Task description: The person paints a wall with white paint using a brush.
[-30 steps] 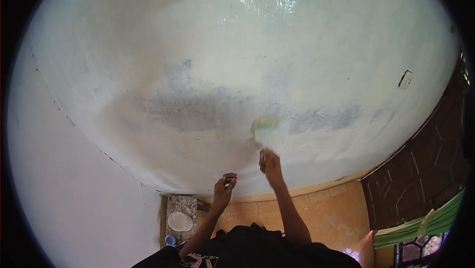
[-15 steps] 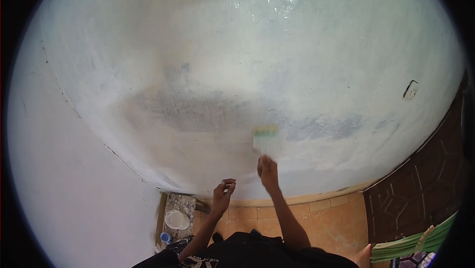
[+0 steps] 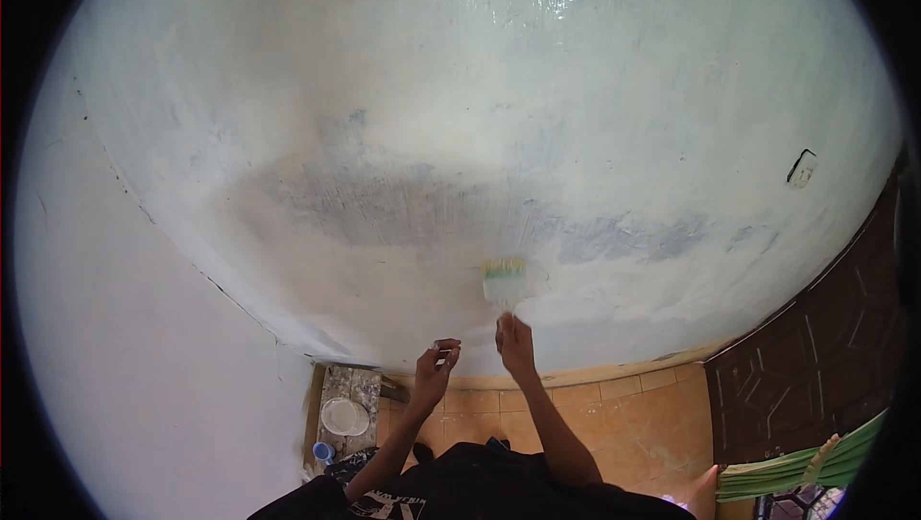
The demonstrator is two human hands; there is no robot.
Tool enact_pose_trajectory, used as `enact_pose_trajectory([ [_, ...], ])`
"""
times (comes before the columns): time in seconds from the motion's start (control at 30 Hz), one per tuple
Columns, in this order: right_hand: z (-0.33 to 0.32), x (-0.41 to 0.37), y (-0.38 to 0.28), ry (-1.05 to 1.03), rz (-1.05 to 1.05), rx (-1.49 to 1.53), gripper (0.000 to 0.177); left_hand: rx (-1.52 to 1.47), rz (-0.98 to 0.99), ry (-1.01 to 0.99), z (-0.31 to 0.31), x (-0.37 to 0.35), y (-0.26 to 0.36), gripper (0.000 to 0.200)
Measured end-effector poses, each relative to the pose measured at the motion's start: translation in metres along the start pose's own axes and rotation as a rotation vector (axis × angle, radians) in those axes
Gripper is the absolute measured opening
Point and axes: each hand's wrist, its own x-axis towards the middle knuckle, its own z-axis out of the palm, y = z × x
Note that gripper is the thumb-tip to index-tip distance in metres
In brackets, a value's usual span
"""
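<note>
Downward and slightly leftward is where the green-banded flat paintbrush [image 3: 505, 280] has travelled in the last half second. Its pale bristles now sit just under the grey streak on the pale plastered wall [image 3: 288, 88]. The right hand [image 3: 515, 342] is closed round the handle from below with the arm stretched up, which seems to keep the bristles flat against the plaster. The left hand [image 3: 436, 362] hangs near the wall just beside it, fingers curled and thumb close to forefinger. Whether it pinches something small I cannot tell. High up the wall shines as if wet, while grey patches run across its middle. At the left corner of the orange tiled floor [image 3: 614, 414], against the wall's foot, a mottled stone slab [image 3: 360, 386] bears a white round dish [image 3: 342, 415], with a small blue cup [image 3: 324, 451] at its near edge. A dark carved wooden door [image 3: 806, 366] closes the right side.
</note>
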Motion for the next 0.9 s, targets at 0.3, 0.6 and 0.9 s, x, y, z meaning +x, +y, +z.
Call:
enact_pose_trajectory([
  [0.3,0.000,0.036,-0.162,-0.035,-0.246,0.115,0.047,0.025,0.021,-0.041,0.002,0.003,0.002,0.018],
  [0.6,-0.012,-0.024,-0.065,0.002,0.073,0.111,0.047,0.029,-0.010,-0.025,0.001,-0.002,0.004,0.019],
  [0.9,-0.017,0.036,-0.112,-0.041,-0.198,0.111,0.042,0.037,0.027,-0.073,0.008,0.010,0.003,0.018],
])
